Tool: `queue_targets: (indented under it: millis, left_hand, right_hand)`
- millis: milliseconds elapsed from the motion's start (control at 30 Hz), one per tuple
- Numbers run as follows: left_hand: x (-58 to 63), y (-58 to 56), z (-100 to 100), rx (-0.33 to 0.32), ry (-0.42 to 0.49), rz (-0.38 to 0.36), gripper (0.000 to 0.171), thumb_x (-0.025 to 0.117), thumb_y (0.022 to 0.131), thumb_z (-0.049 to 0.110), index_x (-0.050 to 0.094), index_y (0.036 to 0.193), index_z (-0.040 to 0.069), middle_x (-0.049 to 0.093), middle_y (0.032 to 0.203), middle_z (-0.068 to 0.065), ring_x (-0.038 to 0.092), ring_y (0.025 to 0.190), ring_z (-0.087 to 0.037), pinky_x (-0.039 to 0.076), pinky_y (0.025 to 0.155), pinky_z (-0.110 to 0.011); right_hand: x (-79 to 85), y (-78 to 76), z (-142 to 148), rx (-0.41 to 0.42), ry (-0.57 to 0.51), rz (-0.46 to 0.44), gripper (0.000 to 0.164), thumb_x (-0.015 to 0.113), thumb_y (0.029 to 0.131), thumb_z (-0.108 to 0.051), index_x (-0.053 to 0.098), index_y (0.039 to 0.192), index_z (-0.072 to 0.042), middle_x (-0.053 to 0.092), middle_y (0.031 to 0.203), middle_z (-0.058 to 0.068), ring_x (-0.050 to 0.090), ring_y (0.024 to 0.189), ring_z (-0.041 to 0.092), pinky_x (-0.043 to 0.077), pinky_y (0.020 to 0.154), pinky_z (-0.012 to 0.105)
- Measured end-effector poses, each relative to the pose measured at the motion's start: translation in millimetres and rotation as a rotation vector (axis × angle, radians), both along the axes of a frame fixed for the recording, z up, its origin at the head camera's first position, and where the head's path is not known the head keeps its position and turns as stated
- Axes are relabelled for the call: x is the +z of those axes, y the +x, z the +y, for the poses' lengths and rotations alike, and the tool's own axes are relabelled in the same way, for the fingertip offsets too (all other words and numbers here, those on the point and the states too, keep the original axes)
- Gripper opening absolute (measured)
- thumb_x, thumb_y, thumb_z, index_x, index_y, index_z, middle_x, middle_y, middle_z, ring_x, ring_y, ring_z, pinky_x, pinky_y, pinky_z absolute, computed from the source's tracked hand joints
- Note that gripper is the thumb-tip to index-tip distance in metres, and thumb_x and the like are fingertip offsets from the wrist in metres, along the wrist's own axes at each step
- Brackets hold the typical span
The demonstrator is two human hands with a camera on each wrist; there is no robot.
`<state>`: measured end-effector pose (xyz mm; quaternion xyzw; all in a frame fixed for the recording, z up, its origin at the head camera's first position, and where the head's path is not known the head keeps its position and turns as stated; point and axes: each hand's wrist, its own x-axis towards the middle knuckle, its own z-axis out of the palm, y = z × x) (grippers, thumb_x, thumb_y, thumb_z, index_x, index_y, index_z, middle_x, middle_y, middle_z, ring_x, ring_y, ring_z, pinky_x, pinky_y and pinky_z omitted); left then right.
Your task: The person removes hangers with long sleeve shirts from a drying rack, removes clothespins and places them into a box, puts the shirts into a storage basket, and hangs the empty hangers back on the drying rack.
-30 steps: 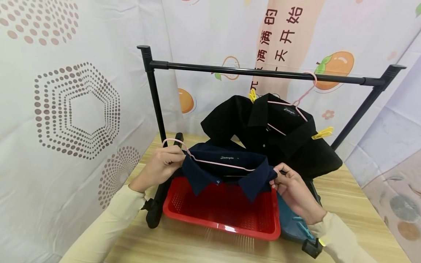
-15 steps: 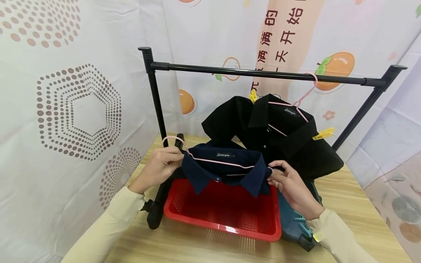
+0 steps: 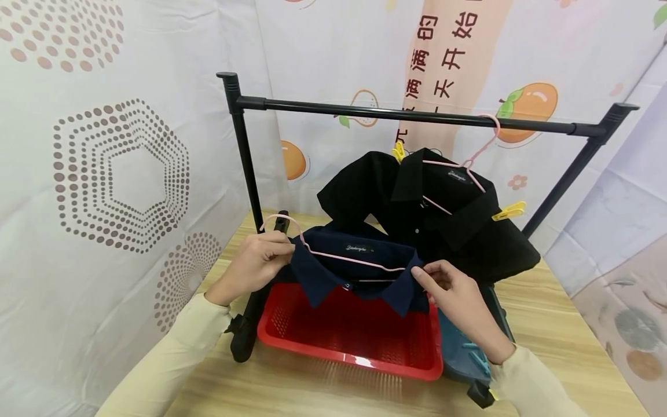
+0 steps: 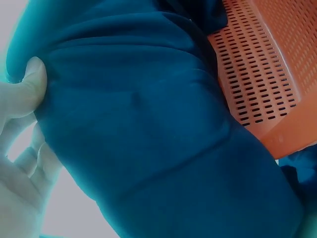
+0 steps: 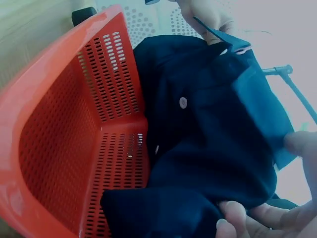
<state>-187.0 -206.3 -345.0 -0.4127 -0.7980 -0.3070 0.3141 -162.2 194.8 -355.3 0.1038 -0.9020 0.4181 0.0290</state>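
Right hand [image 3: 458,292] has shifted since half a second ago: thumb was out at the shoulder edge, now lies on the collar's right wing; left hand [image 3: 257,262] about where it was. Right fingers hold the navy shirt [image 3: 359,272], thumb on top, fingertips touching cloth underneath (right wrist view). Left thumb and fingers pinch the left shoulder by the hanger neck; can't tell if they grip the hanger too.

Shirt sits over the far part of the red basket [image 3: 349,357]. Collar's long axis runs left-right, right end slightly nearer; both collar points aim near. Pink hanger [image 3: 346,258] inside it, bar along the same axis, hook up at left, curving left, off the rail [image 3: 375,113].

Farther right: black shirt [image 3: 372,191] on that rail, yellow clips [image 3: 509,211] at both shoulders. Blue tray [image 3: 455,347] just right of basket.
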Motion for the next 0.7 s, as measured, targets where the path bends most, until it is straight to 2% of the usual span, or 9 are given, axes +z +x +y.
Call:
queue_targets:
  millis: [100, 200, 367, 400, 467, 600, 700]
  left_hand:
    - [-1.0, 0.5, 2, 0.001, -0.008, 0.0, 0.029, 0.073, 0.078, -0.02, 0.075, 0.078, 0.008, 0.064, 0.078, 0.003, 0.057, 0.069, -0.008, 0.046, 0.06, -0.021]
    - [-1.8, 1.2, 2, 0.002, -0.016, -0.003, 0.029, 0.072, 0.079, -0.02, 0.074, 0.076, 0.009, 0.064, 0.077, 0.003, 0.057, 0.068, -0.008, 0.046, 0.06, -0.021]
    - [-2.4, 1.4, 0, 0.0, -0.007, -0.007, 0.029, 0.074, 0.077, -0.021, 0.075, 0.078, 0.009, 0.064, 0.078, 0.003, 0.056, 0.068, -0.009, 0.045, 0.06, -0.02]
    - [-2.6, 1.2, 0, 0.001, -0.003, -0.014, 0.029, 0.074, 0.077, -0.02, 0.077, 0.079, 0.009, 0.064, 0.079, 0.003, 0.056, 0.069, -0.009, 0.045, 0.061, -0.02]
    - [-2.9, 0.7, -2, -0.002, 0.007, -0.036, 0.029, 0.075, 0.077, -0.02, 0.078, 0.082, 0.008, 0.065, 0.08, 0.003, 0.056, 0.068, -0.008, 0.044, 0.06, -0.019]
    - [-3.5, 0.6, -6, -0.01, 0.028, -0.1, 0.027, 0.077, 0.08, -0.017, 0.081, 0.088, 0.009, 0.068, 0.084, 0.004, 0.056, 0.068, -0.007, 0.043, 0.061, -0.017]
    - [-4.1, 1.0, -6, -0.018, 0.036, -0.119, 0.028, 0.077, 0.081, -0.016, 0.082, 0.089, 0.01, 0.068, 0.085, 0.005, 0.055, 0.068, -0.006, 0.043, 0.061, -0.017]
  right_hand:
    - [0.8, 1.4, -2, -0.021, 0.039, 0.024, 0.052, 0.058, 0.101, -0.058, 0.065, 0.122, -0.011, 0.071, 0.1, 0.005, 0.066, 0.081, 0.021, 0.054, 0.068, 0.031]
    - [-2.8, 1.7, -2, -0.017, 0.06, 0.092, 0.048, 0.061, 0.101, -0.053, 0.067, 0.122, -0.01, 0.071, 0.1, 0.004, 0.065, 0.082, 0.018, 0.054, 0.068, 0.03]
    - [-15.0, -4.9, 4, 0.054, -0.035, 0.244, 0.012, 0.067, 0.102, -0.022, 0.07, 0.107, -0.012, 0.067, 0.081, 0.001, 0.063, 0.067, 0.017, 0.054, 0.059, 0.029]
    - [-17.6, -6.7, 6, 0.077, -0.081, 0.25, 0.006, 0.067, 0.102, -0.016, 0.07, 0.104, -0.012, 0.066, 0.077, 0.001, 0.063, 0.064, 0.017, 0.054, 0.058, 0.029]
    - [-21.8, -10.0, 11, 0.126, -0.214, 0.217, 0.005, 0.066, 0.102, -0.009, 0.07, 0.101, -0.008, 0.065, 0.073, 0.004, 0.063, 0.062, 0.019, 0.056, 0.058, 0.029]
    - [-27.8, -15.6, 18, 0.23, -0.582, 0.043, 0.011, 0.061, 0.104, -0.007, 0.069, 0.102, 0.0, 0.066, 0.074, 0.007, 0.063, 0.065, 0.017, 0.057, 0.065, 0.028]
    - [-33.6, -19.5, 18, 0.315, -0.851, -0.086, 0.014, 0.054, 0.107, -0.009, 0.067, 0.101, -0.006, 0.064, 0.081, 0.002, 0.062, 0.071, 0.012, 0.055, 0.069, 0.023]
